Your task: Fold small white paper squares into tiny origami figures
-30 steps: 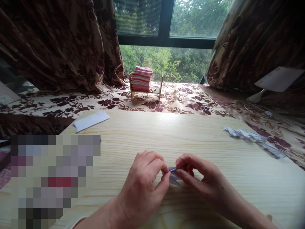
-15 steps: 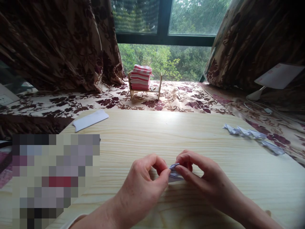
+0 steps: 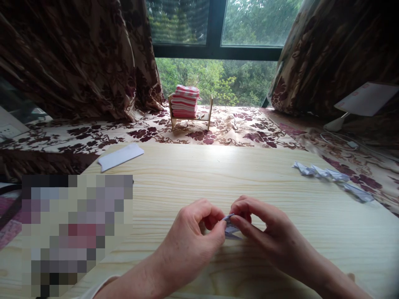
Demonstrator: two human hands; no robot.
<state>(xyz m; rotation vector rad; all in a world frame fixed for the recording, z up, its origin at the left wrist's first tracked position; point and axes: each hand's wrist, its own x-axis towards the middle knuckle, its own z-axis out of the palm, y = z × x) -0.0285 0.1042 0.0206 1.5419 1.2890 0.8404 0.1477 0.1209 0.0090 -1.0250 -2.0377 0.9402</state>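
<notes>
A small folded piece of paper (image 3: 231,228), white to pale lilac, is pinched between my two hands just above the table. My left hand (image 3: 196,234) grips its left end between thumb and forefinger. With thumb and fingers pressed together, my right hand (image 3: 264,224) holds the upper right part. Fingertips cover much of the paper, so its full shape is hidden. Several folded white paper pieces (image 3: 335,174) lie in a slanting row on the right side of the table. At the back left rests a stack of white paper strips (image 3: 121,158).
The light wood table (image 3: 187,174) meets a flowered cloth ledge (image 3: 134,128) below the window. On it stands a small wooden rack (image 3: 209,112) with folded red-and-white cloths (image 3: 184,101). A white lamp (image 3: 364,99) with a cord is far right. A blurred-out patch (image 3: 77,232) covers the left.
My left hand has shifted slightly to the right, closer to my right hand. The lower flap of the folded paper now shows at a different angle.
</notes>
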